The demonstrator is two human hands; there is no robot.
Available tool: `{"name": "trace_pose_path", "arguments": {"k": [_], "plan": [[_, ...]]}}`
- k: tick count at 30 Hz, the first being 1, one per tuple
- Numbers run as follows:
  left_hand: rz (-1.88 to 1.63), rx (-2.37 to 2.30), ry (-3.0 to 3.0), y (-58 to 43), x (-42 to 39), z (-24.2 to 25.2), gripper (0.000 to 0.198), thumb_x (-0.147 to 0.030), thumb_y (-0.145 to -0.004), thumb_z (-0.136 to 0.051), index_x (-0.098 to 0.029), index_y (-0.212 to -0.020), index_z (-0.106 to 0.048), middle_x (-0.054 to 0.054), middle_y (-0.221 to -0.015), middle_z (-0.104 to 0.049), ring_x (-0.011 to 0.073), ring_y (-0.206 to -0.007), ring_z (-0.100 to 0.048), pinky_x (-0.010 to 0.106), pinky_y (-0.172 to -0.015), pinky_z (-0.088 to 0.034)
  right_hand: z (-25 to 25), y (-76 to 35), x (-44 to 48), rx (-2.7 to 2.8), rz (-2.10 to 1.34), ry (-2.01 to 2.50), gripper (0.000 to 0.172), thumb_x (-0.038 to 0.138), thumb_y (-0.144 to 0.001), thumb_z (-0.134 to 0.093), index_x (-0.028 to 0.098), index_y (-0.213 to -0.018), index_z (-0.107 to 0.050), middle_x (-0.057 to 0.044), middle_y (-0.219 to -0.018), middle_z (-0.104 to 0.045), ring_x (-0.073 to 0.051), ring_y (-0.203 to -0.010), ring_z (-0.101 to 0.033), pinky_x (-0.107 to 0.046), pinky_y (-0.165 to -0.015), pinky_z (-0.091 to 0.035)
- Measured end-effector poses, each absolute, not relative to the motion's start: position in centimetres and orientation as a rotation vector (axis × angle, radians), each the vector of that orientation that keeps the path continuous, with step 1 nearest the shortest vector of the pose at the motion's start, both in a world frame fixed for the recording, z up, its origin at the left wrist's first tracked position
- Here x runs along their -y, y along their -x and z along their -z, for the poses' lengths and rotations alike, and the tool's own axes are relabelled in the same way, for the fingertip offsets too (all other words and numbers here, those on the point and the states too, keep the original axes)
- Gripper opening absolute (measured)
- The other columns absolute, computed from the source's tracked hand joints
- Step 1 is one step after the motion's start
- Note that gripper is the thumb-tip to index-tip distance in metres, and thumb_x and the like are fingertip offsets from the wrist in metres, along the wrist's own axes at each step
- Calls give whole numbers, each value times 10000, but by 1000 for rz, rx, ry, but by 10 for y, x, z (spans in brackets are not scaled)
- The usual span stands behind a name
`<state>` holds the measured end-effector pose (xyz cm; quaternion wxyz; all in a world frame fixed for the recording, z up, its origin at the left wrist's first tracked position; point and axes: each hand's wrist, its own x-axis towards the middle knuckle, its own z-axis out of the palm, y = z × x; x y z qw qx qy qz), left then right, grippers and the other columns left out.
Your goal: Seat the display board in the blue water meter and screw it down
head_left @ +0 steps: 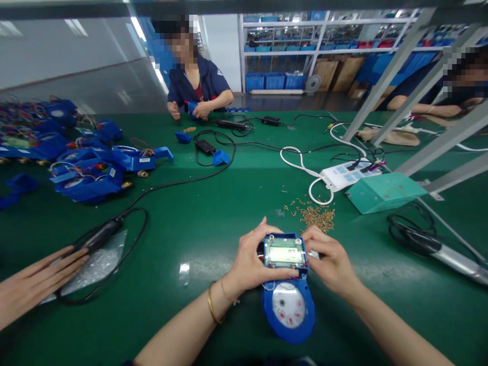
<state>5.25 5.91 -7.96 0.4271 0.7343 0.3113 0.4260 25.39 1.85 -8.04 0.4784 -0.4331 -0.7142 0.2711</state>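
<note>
Both hands close around a blue meter (pixel 288 290) that lies flat on the green table (pixel 213 218), near the front edge and straight ahead of the person. The left hand (pixel 249 262) wraps the meter's left side with its thumb laid across the lower edge of the display board (pixel 285 251), and the right hand (pixel 330 259) grips the right side, fingers curled against the housing; held from both flanks like this, the board seems to be kept square in its seat above the round dial (pixel 288 304). A gold bangle (pixel 211 304) sits on the left wrist. Just beyond the meter a heap of small brass screws (pixel 316 216) lies within easy reach, which suits work on the board's corners. A power strip (pixel 348 175) with a white cable stands farther back beside a green box (pixel 383 192). At the far right an electric screwdriver (pixel 446 251) lies on its side with its cord coiled next to it. At the left edge another person's hand (pixel 40 282) rests flat, fingers extended, next to a black tool (pixel 99 236) lying on a clear bag (pixel 97 262). A pile of blue meters (pixel 86 170) with loose wires fills the left rear of the table. Across the table a co-worker (pixel 196 84) holds a blue part in both hands.
</note>
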Motion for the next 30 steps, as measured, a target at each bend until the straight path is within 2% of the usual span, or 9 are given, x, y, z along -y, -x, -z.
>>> {"name": "trace_pose_path", "arguments": {"k": [6, 16, 23, 30], "plan": [[-1063, -753, -1848, -52, -54, 80, 664, -398, -523, -955, -177, -1073, -655, 46, -1015, -763, 236, -948, -734, 605, -1238, -195, 81, -249, -19, 1740, -575, 1037, 229, 105, -869, -603, 211, -672, -652, -3, -670, -589, -156, -669, -511, -305, -624, -385], [-955, -687, -1865, -49, -51, 83, 733, -370, -510, -962, -182, -1137, -633, 52, -1071, -752, 222, -998, -725, 512, -1238, -275, 78, -250, -18, 1704, -690, 1092, 237, 202, -850, -662, 204, -615, -689, -21, -677, -564, -156, -648, -525, -286, -581, -392], [-966, -761, -1956, -55, -48, 81, 587, -344, -628, -897, -196, -1115, -605, 33, -1061, -738, 214, -981, -718, 525, -1227, -295, 77, -247, -12, 1585, -750, 1176, 255, 232, -841, -687, 194, -592, -654, -1, -632, -530, -137, -612, -483, -253, -534, -357], [-1003, -841, -2110, -56, -41, 82, 535, -332, -690, -833, -230, -1132, -551, 58, -1073, -722, 260, -1008, -710, 570, -1203, -327, 78, -246, -2, 1600, -829, 1248, 304, 290, -886, -659, 195, -598, -642, -16, -642, -508, -165, -628, -473, -277, -537, -374]]}}
